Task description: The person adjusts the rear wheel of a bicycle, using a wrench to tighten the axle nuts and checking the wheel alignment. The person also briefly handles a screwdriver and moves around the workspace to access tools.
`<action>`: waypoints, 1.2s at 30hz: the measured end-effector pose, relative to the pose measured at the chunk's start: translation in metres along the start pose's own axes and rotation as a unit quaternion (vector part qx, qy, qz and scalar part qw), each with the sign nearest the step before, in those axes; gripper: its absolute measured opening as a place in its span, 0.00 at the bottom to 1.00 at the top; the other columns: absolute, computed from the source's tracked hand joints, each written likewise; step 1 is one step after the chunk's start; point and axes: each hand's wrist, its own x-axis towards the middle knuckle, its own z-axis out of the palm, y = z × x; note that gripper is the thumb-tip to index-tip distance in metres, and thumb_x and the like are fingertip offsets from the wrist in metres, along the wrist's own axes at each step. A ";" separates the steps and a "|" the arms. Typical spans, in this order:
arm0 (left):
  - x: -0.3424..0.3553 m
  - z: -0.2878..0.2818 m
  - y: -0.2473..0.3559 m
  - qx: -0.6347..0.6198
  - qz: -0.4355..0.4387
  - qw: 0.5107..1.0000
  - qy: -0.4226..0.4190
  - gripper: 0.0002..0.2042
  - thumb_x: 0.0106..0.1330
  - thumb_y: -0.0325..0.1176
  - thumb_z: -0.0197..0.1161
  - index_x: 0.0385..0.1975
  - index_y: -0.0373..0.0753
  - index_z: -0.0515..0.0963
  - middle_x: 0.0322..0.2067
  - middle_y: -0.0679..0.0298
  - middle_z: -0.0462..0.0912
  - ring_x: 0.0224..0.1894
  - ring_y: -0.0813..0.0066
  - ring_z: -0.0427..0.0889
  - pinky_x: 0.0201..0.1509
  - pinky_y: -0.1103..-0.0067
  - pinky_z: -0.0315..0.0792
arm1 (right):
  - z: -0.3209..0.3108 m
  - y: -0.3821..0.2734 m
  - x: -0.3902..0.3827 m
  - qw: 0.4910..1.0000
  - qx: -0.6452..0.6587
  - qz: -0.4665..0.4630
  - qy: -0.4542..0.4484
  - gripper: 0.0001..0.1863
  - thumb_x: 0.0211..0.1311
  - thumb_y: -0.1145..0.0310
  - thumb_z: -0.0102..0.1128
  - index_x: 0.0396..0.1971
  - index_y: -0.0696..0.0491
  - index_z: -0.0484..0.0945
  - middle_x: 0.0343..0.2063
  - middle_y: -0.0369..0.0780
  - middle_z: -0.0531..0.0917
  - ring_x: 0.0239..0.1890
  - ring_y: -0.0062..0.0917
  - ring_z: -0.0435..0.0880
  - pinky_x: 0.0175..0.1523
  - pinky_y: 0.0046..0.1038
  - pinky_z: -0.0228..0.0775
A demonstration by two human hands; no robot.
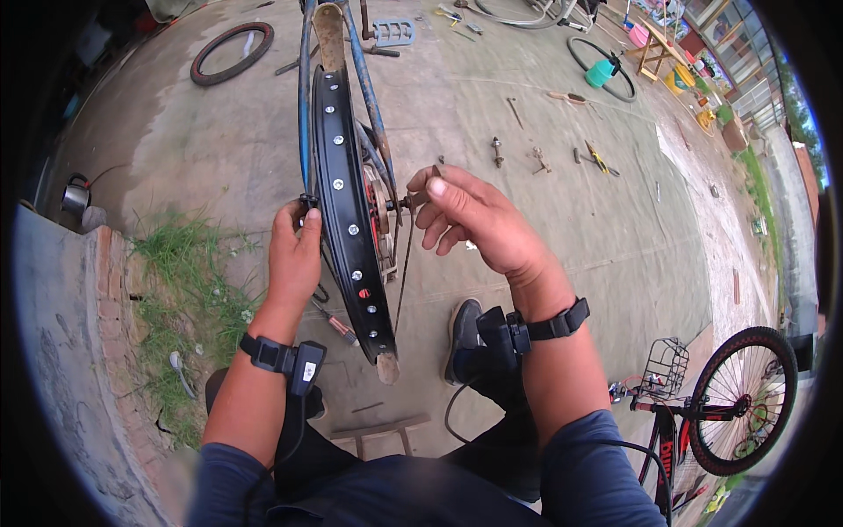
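A ground sheet [641, 255] is leaving open room rightward; a wall [61, 325] is bounding the left edge. One blue bicycle frame [371, 97] is standing ahead, one black wheel rim [345, 206] between the hands. The left hand [297, 250] is curling nearly closed at the rim's left side, the right hand [487, 220] half open beside the axle [399, 203]; any grip cannot be told. One pair of pliers [599, 160] is lying beyond.

Forearms [244, 408] extended forward; left hand [295, 250] upright; right hand [488, 224] turned inward, fingers [451, 238] curled.
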 end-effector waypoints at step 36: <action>0.000 -0.001 -0.017 0.040 -0.046 0.998 0.016 0.19 0.75 0.37 0.58 0.56 0.28 0.70 0.50 0.50 0.79 0.54 0.58 0.78 0.62 0.68 0.70 | -0.025 0.006 0.026 0.891 -0.059 -0.274 0.357 0.16 0.78 0.58 0.53 0.36 0.57 0.75 0.26 0.34 0.76 0.26 0.16 0.78 0.29 0.21 0.67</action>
